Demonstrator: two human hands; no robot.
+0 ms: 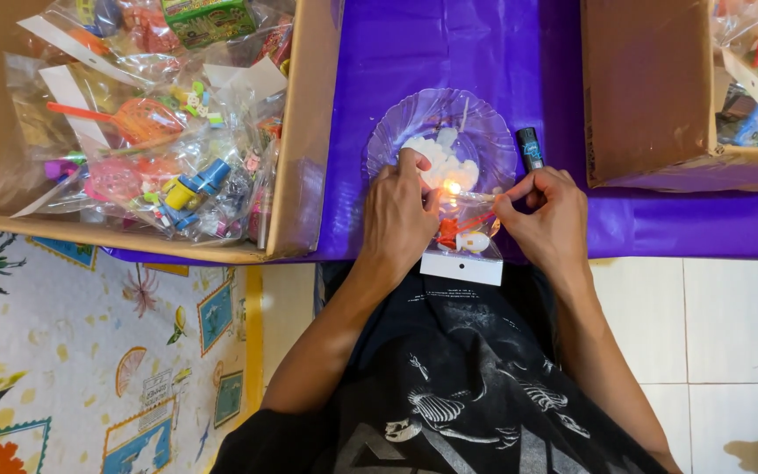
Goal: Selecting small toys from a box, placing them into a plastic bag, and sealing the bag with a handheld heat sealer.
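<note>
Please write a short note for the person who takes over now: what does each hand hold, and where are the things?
Left hand: pinches the top of a small clear bag, at its left side.
Right hand: pinches the same bag top at its right side.
The bag holds a small toy and has a white card at the bottom. Its top is held at a small flame over a clear plate on the purple cover.
A black lighter lies right of the plate.
The left box holds many bagged toys; the right box holds some too.
Whether the bag top is closed cannot be told.
</note>
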